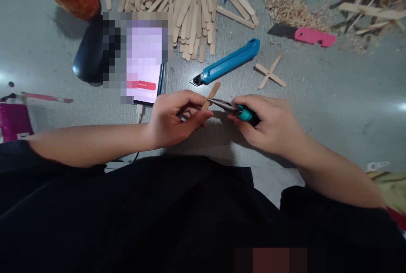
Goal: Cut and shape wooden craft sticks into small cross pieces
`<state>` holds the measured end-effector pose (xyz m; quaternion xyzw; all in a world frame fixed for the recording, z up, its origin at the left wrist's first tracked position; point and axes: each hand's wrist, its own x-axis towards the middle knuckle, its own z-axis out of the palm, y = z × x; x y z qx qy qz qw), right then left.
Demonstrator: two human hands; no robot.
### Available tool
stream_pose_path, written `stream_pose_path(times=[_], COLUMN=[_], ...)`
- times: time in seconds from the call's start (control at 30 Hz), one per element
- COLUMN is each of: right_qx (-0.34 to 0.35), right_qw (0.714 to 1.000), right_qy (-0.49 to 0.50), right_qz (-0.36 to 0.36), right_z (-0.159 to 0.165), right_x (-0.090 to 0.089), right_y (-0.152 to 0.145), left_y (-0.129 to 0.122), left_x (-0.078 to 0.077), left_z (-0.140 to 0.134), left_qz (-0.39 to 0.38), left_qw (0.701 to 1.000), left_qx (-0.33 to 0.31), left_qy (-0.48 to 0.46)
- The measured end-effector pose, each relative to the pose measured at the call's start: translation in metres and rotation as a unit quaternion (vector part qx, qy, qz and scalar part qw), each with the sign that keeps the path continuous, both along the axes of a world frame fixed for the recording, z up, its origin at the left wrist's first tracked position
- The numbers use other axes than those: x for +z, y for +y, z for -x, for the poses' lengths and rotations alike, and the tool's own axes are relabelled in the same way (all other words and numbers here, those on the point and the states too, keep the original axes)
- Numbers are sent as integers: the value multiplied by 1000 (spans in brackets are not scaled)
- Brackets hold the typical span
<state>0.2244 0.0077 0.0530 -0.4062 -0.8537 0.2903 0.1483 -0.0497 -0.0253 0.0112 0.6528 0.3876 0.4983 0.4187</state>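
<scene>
A short wooden craft stick (214, 90) is pinched between the thumb and fingers of my left hand (180, 116), its rounded end pointing up and away from me. My right hand (266, 120) is closed round the teal and black handles of a pair of pliers (225, 104). The metal jaws reach left and meet the stick's side near my left fingertips; whether they bite into it I cannot tell. Just beyond the hands lies a blue utility knife (231, 62) with its blade tip showing. To its right rests a small cross of craft sticks (269, 72).
Loose craft sticks (190, 15) are heaped at the back, with wood shavings (285, 8) and a pink-handled blade (314, 37) right of them. More sticks (371, 6) pile up far right. A phone (146, 74) with a cable (139, 114) and a dark rounded object (90, 57) lie left.
</scene>
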Motion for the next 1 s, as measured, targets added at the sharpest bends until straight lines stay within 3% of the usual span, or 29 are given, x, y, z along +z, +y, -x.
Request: stream_pose_path(times=[0.37,0.6,0.83,1.0], right_qx=[5,-8,-14,-13], right_qw=[1000,999,999,998], right_qy=[-6,-20,-32,-39], right_qz=[-21,23,31,49], right_z=[-1,1,0,-3], right_x=[0,3,1,3], right_y=[0,1,2,4], left_y=[-2,0,-2,2], left_x=[0,-3,-4,-1], left_z=[-1,-1,0,-2], left_qz=[37,25,61,143], left_qw=[999,999,998,983], left_qx=[-7,2,-4,-59], left_qy=[-35,-32,-7,-94])
